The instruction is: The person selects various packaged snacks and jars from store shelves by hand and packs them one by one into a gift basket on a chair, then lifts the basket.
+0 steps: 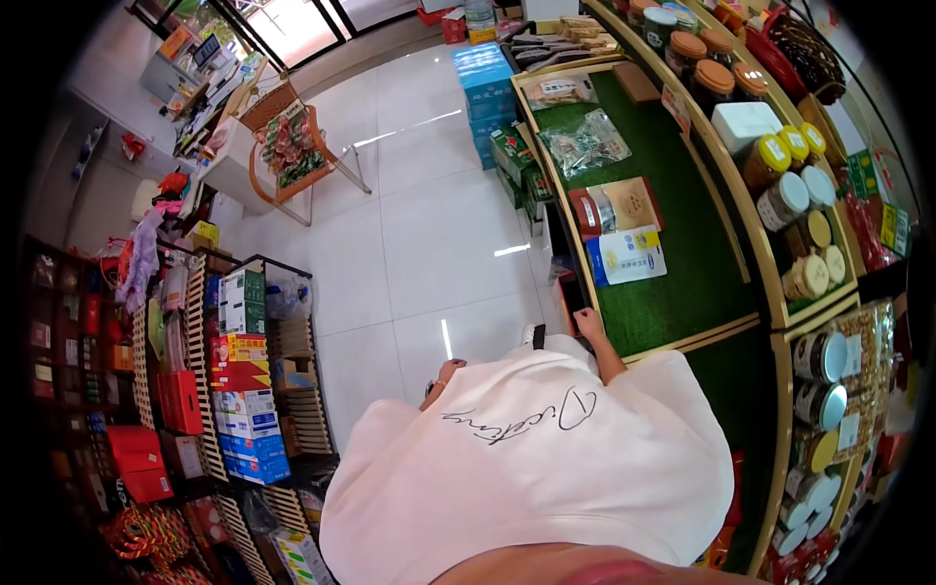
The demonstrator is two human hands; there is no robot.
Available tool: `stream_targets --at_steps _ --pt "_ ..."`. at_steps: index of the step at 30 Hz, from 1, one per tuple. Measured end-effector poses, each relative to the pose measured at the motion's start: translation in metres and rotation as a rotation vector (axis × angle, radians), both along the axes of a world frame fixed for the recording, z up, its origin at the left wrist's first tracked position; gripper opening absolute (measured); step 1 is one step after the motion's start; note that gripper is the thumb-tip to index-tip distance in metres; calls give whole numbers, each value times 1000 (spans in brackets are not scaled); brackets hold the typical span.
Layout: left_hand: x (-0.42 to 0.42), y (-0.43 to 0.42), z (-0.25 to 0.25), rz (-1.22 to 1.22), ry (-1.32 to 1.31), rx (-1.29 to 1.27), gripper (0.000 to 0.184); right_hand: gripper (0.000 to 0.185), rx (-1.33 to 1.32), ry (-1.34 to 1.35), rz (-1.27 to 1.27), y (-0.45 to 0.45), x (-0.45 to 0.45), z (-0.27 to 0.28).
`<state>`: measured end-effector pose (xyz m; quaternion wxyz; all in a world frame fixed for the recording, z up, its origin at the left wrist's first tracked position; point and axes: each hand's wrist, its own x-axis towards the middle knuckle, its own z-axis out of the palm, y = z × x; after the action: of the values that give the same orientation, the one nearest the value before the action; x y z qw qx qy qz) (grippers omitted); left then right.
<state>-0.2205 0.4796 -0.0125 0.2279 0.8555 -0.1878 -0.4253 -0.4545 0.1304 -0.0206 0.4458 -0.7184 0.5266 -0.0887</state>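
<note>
My right hand (588, 323) is by the left wooden edge of the green-covered display shelf (663, 302). Its fingers look curled, and whether they grip the edge or anything else is hidden. Low at my left side hangs my left hand (451, 369), small in view, with a band on the wrist; its fingers do not show clearly. On the green mat ahead of my right hand lie a blue and white packet (627, 255), a brown and red pouch (616, 206) and a clear plastic bag (587, 143).
Jars (783, 200) line the raised shelf on the right. Blue boxes (485, 83) and green cartons (512, 151) stand against the display. A chair (289, 146) is at the upper left. Slatted racks with stacked boxes (246, 409) flank the tiled floor (429, 234) on the left.
</note>
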Motion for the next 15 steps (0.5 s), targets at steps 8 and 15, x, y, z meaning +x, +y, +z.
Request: stream_targets --at_steps 8,15 --pt "51 -83 58 122 -236 -137 31 34 37 124 39 -60 78 5" --pt "133 -98 19 264 -105 -182 26 31 63 417 -85 -61 86 38"
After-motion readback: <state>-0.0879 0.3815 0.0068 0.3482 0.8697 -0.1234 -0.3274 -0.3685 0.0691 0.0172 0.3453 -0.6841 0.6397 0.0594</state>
